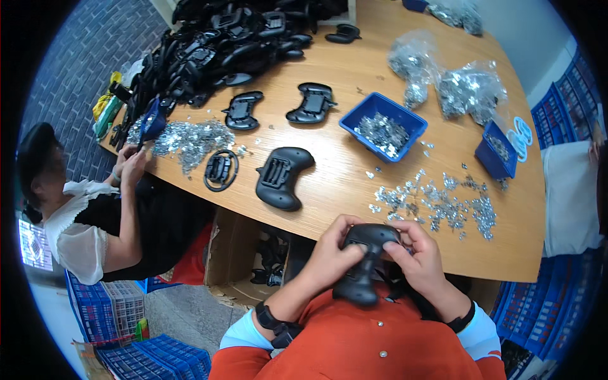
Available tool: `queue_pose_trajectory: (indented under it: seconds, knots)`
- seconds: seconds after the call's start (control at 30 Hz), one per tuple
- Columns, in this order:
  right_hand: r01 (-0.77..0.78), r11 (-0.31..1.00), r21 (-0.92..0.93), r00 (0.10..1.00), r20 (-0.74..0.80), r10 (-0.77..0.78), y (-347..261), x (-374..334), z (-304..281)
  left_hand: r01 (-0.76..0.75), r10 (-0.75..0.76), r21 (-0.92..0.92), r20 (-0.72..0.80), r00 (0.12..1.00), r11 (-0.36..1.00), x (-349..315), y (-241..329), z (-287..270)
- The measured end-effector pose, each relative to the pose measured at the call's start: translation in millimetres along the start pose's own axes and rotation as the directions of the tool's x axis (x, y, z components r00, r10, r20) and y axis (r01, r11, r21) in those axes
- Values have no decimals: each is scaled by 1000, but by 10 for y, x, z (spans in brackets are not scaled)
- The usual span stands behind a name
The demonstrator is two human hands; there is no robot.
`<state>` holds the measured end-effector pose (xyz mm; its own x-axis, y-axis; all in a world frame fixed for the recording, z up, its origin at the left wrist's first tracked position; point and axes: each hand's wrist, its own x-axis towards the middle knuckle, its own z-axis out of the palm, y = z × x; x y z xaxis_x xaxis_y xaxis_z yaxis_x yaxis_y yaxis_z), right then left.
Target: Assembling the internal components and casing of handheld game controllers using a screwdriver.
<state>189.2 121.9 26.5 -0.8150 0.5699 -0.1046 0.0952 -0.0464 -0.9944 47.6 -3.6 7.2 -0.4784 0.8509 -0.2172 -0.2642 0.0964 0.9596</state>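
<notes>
A black plastic game controller shell (360, 278) is held in front of my body, just off the table's near edge. My left hand (332, 254) is wrapped round its left side, the thumb pressed by its battery compartment. At the upper right end of the shell is my right hand (419, 256), thumb and fingers closed at its edge. Something small glints by those fingertips, too small to name. Another controller shell (290, 180), with its battery slots facing up, lies on the table ahead of my left hand. Beside it is a black ring-shaped part (221, 170).
Loose metal pieces (437, 202) lie beyond my right hand, near blue bins (350, 130) (489, 161) and filled plastic bags (472, 88). Two shells (244, 109) (310, 101) lie farther off, before a heap of black parts (196, 60). A co-worker (95, 221) works at left.
</notes>
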Motion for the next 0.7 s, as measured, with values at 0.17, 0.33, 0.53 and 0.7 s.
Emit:
queue_pose_trajectory:
  seconds: [0.17, 0.33, 0.53, 0.7]
  knots:
    - [285, 892, -351, 955, 27, -295, -88, 95, -1, 450, -154, -693, 447, 881, 564, -4, -136, -143]
    - [411, 759, -505, 901, 101, -421, -87, 131, 8, 534, -149, -740, 523, 839, 408, 6, -274, -83]
    - [419, 757, -501, 898, 104, -428, -62, 150, 11, 499, -165, -773, 474, 865, 393, -2, -256, -39]
    - [458, 736, -499, 872, 93, -480, -25, 153, 55, 517, -167, -762, 494, 853, 390, -28, -295, -16]
